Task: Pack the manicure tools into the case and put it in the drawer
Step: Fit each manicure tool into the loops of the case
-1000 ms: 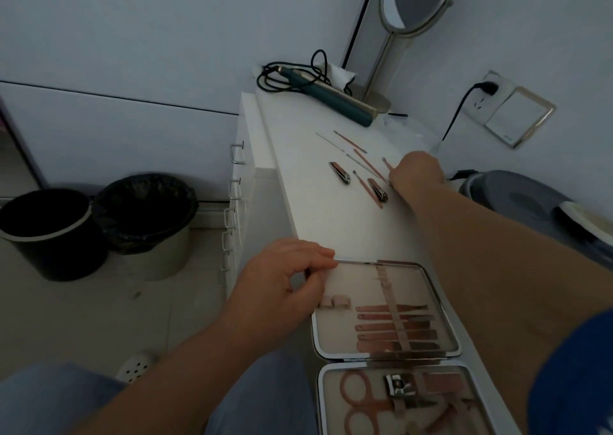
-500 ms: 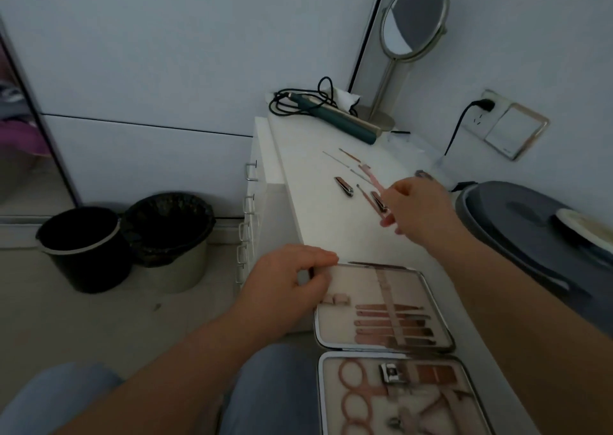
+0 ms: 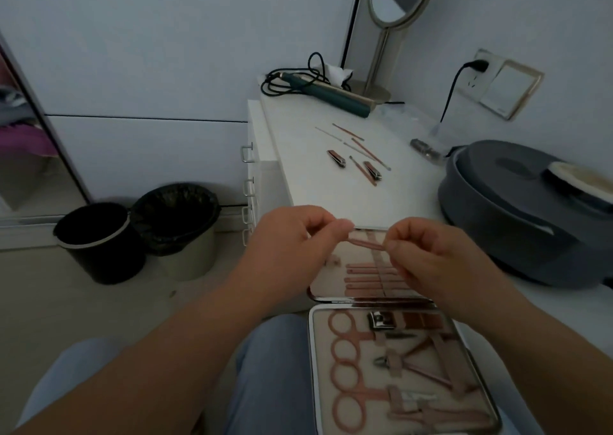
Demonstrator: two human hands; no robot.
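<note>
1. Your left hand (image 3: 292, 245) and right hand (image 3: 431, 255) both pinched one thin pink tool (image 3: 366, 244), one end in each, fingers curled in tight, the hands close together.
2. You held it just above the far half of the open case (image 3: 403, 398), which lay flat on the white dresser top (image 3: 318, 182), right at the near end.
3. Both halves already had pink tools strapped in, scissors and clippers in the near one.
4. Further back, a few loose tools (image 3: 360, 156) sat on the dresser top, two nail clippers among them.
5. The drawers (image 3: 257, 176) were shut on the left side.
</note>
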